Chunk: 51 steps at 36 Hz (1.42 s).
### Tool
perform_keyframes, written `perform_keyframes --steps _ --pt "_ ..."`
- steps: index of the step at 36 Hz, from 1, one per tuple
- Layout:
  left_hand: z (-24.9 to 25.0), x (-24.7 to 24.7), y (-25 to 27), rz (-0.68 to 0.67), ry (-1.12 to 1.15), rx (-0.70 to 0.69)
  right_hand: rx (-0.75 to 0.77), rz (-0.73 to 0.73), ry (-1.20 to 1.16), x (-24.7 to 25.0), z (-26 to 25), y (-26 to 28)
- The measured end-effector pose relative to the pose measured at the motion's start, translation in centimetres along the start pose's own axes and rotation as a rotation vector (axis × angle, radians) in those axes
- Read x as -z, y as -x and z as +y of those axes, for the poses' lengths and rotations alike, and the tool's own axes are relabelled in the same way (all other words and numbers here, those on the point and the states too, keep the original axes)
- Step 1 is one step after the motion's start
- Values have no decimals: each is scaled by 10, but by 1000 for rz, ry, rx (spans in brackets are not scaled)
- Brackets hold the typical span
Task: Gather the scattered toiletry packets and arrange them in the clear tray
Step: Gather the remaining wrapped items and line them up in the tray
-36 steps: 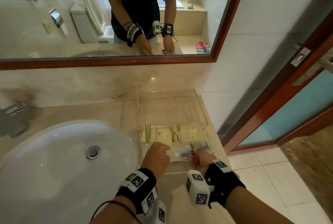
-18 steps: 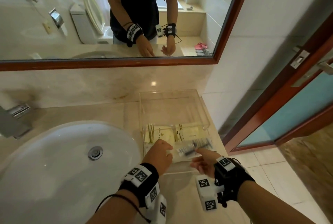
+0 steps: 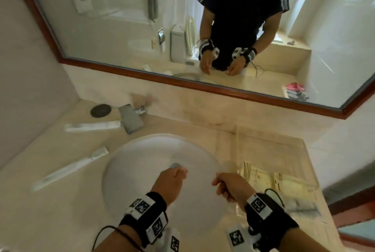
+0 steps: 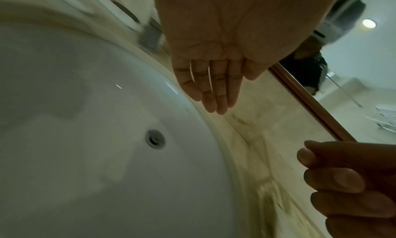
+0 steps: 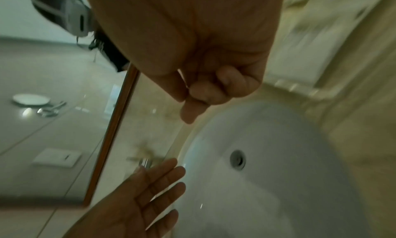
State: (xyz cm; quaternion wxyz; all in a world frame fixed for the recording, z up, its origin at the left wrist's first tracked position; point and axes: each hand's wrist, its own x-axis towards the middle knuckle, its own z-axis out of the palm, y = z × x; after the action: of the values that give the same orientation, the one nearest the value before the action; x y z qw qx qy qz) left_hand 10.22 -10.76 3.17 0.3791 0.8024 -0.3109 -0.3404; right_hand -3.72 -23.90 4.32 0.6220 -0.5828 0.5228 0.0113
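Observation:
The clear tray [image 3: 263, 140] stands on the counter right of the sink. Cream packets [image 3: 261, 176] lie in its near half, with a blurred clear packet [image 3: 300, 203] in front of them. Two long white packets lie on the counter left of the basin, one [image 3: 92, 126] by the faucet and one [image 3: 69, 168] nearer me. My left hand [image 3: 174, 174] hovers over the basin with straight fingers [image 4: 212, 92] and holds nothing. My right hand [image 3: 225, 184] hangs over the basin's right rim, its fingers [image 5: 203, 96] curled on nothing.
The white sink [image 3: 142, 160] fills the middle of the counter. A grey faucet [image 3: 130, 119] and a dark round disc [image 3: 100, 110] sit behind it at the left. The mirror frame [image 3: 203, 83] runs along the back wall. The counter's right edge drops to the floor.
Both hands have left the tray and moved left over the sink, leaving the clear packet in the tray. The head view has swung left, bringing the white packets into sight.

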Motion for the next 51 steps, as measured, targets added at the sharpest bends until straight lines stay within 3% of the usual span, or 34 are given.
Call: perform_keyframes --steps 7,16,22,29,33,38,43,51 --pt "-98 121 11 205 -143 177 115 -196 218 -146 -55 -17" --pt "-232 244 15 455 -326 396 448 -174 820 -293 -93 -77" --pt "-287 278 -2 356 -367 479 352 -161 837 -357 -118 -124" --pt "-300 282 -10 264 -394 456 303 -145 839 -378 -112 -145" --pt "-290 280 -6 291 -277 370 280 -120 707 -371 -95 -138" --pt "-252 259 -4 211 -208 278 278 -46 317 -321 -73 -114" --pt "-173 211 -7 98 -167 81 355 63 72 -206 -51 -69" --pt "-48 51 -18 -207 -166 -165 112 270 -77 -3 46 -8"
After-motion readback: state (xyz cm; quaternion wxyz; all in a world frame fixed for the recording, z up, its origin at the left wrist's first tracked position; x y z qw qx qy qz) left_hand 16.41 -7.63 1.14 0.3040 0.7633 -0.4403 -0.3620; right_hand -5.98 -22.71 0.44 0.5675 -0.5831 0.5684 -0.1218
